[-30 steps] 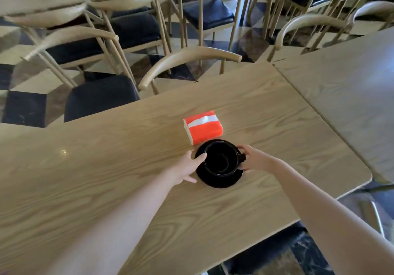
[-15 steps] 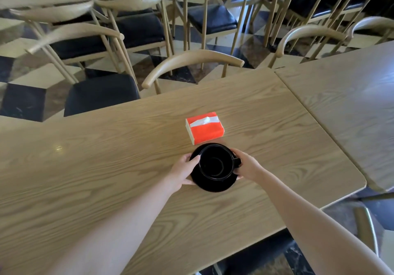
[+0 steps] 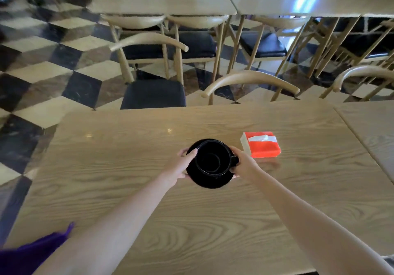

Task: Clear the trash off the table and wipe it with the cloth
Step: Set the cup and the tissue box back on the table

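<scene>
A black cup (image 3: 212,160) sits on a black saucer (image 3: 210,178) in the middle of the wooden table (image 3: 128,168). My left hand (image 3: 181,166) grips the saucer's left edge and my right hand (image 3: 243,163) grips its right edge, beside the cup's handle. The saucer appears lifted slightly off the table. To the right lies an orange tissue pack (image 3: 263,144) with white tissue showing on top. A purple cloth (image 3: 32,253) lies at the table's near left corner, partly cut off by the frame edge.
A second wooden table (image 3: 375,129) adjoins on the right. Wooden chairs with black seats (image 3: 153,93) stand along the far side, one chair back (image 3: 251,80) right at the table edge. More tables and chairs fill the background over a checkered floor.
My view has swung left, bringing the table's left end and the purple cloth into sight. Both hands have carried the cup and saucer to the left, away from the tissue pack.
</scene>
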Demonstrator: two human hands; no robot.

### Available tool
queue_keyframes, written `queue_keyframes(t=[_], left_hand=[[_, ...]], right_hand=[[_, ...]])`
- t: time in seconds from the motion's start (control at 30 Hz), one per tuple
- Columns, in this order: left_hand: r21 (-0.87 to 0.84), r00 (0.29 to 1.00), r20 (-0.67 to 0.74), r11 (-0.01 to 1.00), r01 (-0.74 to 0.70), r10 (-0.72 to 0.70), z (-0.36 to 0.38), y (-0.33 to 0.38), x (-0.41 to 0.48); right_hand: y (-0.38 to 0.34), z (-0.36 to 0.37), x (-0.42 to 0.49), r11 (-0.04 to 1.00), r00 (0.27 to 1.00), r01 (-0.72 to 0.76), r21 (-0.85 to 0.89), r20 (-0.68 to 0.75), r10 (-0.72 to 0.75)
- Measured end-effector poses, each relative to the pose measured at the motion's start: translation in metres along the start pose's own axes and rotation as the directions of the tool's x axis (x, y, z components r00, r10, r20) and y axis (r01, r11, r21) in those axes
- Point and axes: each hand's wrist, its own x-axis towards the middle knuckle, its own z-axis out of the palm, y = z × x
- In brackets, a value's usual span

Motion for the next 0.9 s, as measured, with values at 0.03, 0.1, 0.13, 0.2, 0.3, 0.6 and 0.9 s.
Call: queue_keyframes(t=[0.03, 0.1, 0.13, 0.2, 0.3, 0.6, 0.9], left_hand=[[-0.016, 1.0, -0.026, 1.0, -0.002, 0.002, -0.018, 0.001, -0.001], [-0.041, 0.997, -0.072, 0.999, -0.007, 0.004, -0.057, 0.003, -0.003], [-0.05, 0.996, -0.094, 0.999, -0.009, 0.004, -0.076, 0.003, -0.004], [-0.065, 0.989, -0.146, 0.998, -0.008, -0.001, -0.116, 0.001, -0.005], [-0.08, 0.978, -0.207, 0.997, -0.007, -0.01, -0.175, -0.001, -0.004], [-0.046, 0.955, -0.295, 0.997, -0.058, 0.041, -0.334, 0.019, 0.013], [0.063, 0.952, -0.302, 0.998, -0.029, 0.046, -0.415, 0.03, 0.057]], right_hand=[[-0.013, 0.011, 0.008, 1.0, 1.0, 0.026, 0.006, 0.013, -0.026], [-0.041, 0.035, 0.024, 0.998, 0.998, 0.048, 0.039, 0.041, -0.05], [-0.055, 0.048, 0.033, 0.997, 0.997, 0.048, 0.053, 0.06, -0.051], [-0.085, 0.076, 0.05, 0.997, 0.992, 0.057, 0.058, 0.107, -0.063], [-0.131, 0.12, 0.072, 0.994, 0.981, 0.096, 0.051, 0.164, -0.103], [-0.247, 0.226, 0.148, 0.983, 0.957, 0.098, 0.154, 0.255, -0.135], [-0.294, 0.283, 0.197, 0.982, 0.962, 0.06, 0.182, 0.253, -0.106]])
